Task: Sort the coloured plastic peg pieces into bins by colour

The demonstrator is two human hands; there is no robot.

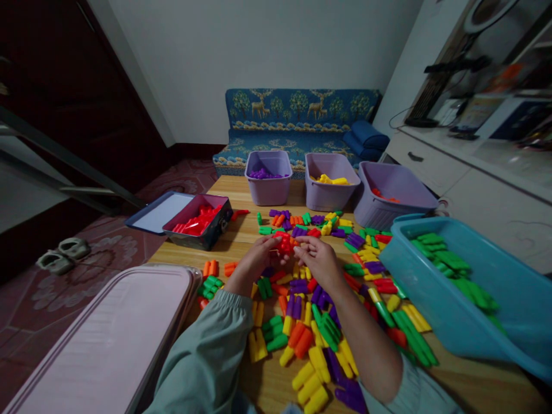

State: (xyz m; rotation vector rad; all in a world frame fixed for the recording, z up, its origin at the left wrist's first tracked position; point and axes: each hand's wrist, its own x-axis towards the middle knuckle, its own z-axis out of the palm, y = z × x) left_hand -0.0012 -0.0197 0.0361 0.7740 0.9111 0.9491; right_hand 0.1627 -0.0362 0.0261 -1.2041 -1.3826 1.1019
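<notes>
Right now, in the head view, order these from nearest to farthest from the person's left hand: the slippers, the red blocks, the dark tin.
1. Red blocks: held at the left hand's fingertips.
2. Dark tin: ahead, to its left, on the table.
3. Slippers: far left, on the floor.

Pale green sleeves (207, 351), gathered cuffs
</notes>
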